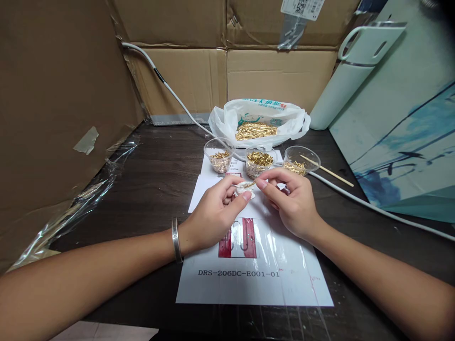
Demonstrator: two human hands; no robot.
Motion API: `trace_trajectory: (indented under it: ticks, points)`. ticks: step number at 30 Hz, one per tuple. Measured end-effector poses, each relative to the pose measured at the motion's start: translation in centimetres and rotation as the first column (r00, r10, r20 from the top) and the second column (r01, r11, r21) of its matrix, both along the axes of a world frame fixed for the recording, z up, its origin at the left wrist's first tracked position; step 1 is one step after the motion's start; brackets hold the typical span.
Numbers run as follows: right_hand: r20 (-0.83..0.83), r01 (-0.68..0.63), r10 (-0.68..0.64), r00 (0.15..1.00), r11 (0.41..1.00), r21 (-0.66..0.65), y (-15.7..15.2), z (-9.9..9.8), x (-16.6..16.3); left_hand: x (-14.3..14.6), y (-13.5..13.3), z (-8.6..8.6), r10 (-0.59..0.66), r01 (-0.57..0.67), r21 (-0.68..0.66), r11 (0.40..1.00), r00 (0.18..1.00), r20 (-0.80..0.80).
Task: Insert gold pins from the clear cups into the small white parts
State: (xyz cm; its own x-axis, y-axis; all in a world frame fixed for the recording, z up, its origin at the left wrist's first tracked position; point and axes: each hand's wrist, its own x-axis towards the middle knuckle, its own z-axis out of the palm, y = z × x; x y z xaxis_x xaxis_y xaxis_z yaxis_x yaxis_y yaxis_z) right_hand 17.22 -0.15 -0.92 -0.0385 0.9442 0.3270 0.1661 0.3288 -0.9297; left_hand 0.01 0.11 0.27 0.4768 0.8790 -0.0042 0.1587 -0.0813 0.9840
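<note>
My left hand (216,210) grips a small white piece (245,188) between thumb and fingers, above the printed sheet. My right hand (291,201) pinches a thin gold-coloured pin (250,184), whose far end lies over the white piece; whether it goes into it I cannot tell. Just behind the hands stand three clear plastic cups of small gold-coloured metal parts: a left cup (219,156), a middle cup (261,163) and a right cup (301,160), partly hidden by my right hand.
A white plastic bag (223,121) holding many long gold pins (256,131) lies behind the cups. A wooden stick (336,175) rests on the right cup. A white cable (177,98) crosses the dark table (152,180). Cardboard (192,80) and a leaning white bottle (343,90) stand behind.
</note>
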Motion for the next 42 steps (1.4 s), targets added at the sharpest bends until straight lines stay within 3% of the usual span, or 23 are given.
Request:
trace_trajectory:
  ticks: [15,27,36,42]
  points:
    - [0.065,0.021,-0.021,0.998,1.0,0.005,0.0,-0.12,-0.05,0.0,0.08,-0.23,0.038,-0.037,-0.017,0.999,0.999,0.039]
    - [0.156,0.077,-0.101,0.983,0.985,0.153,-0.42,0.25,-0.39,-0.04,0.07,-0.19,0.041,-0.041,-0.012,0.999,0.999,0.033]
    - [0.118,0.045,-0.061,0.991,0.989,0.139,-0.36,0.2,-0.3,-0.17,0.07,-0.06,-0.001,0.002,-0.005,1.0,0.998,0.069]
    - [0.109,0.023,-0.035,0.993,0.994,0.11,-0.38,0.34,-0.3,-0.08,0.11,-0.2,0.056,-0.059,0.051,0.997,0.997,0.051]
